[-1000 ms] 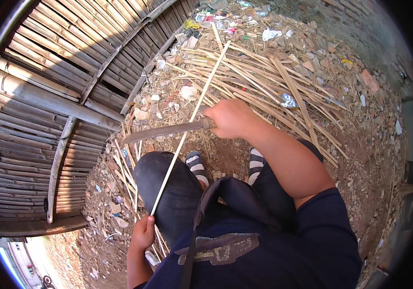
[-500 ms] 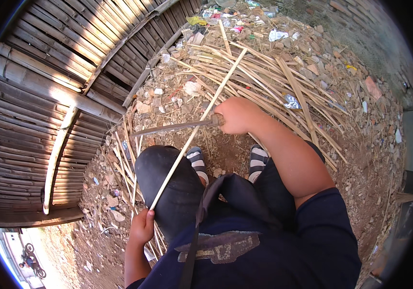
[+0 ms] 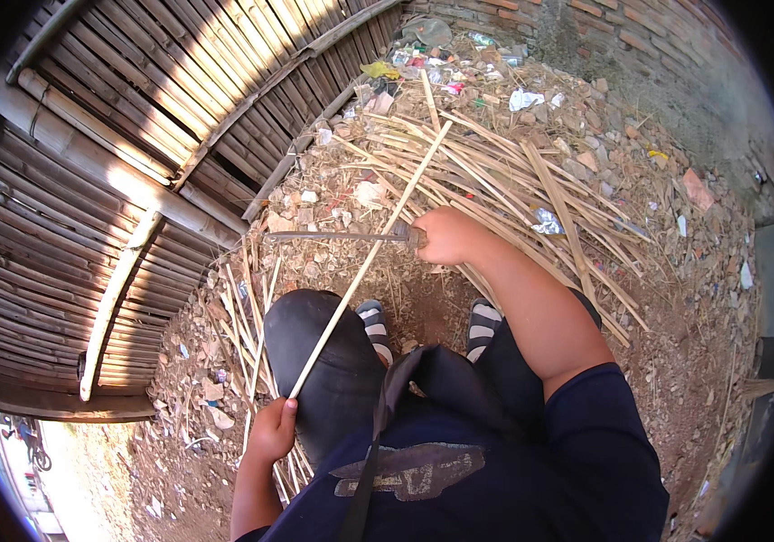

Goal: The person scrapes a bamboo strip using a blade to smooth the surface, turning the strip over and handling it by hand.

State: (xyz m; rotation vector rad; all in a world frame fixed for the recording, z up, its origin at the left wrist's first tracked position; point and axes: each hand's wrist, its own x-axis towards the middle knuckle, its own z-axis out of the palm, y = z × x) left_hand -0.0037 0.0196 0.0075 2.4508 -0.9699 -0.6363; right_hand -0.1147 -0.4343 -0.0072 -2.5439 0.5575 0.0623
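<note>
Since a moment ago the knife has swung flatter, its blade now pointing almost straight out to the person's left, and the whole scene has slid a touch lower in view. Right hand is clenched tight around the handle of that long knife, held out over the ground ahead of the knees, with the blade lying across a thin bamboo strip. Left hand sits low beside the left knee, fingers wrapped around the near end of the same strip, so the two hands are well apart with the strip running up and away between them toward the heap beyond. Under the strip is the person's left knee in dark trousers, and two striped sandals rest on bare dirt just ahead. Beyond the knife spreads a pile of split bamboo lengths, criss-crossed, with scraps of litter scattered at its far edge against a brick wall. Off to the left stands a slatted bamboo panel, sunlight striping it.
</note>
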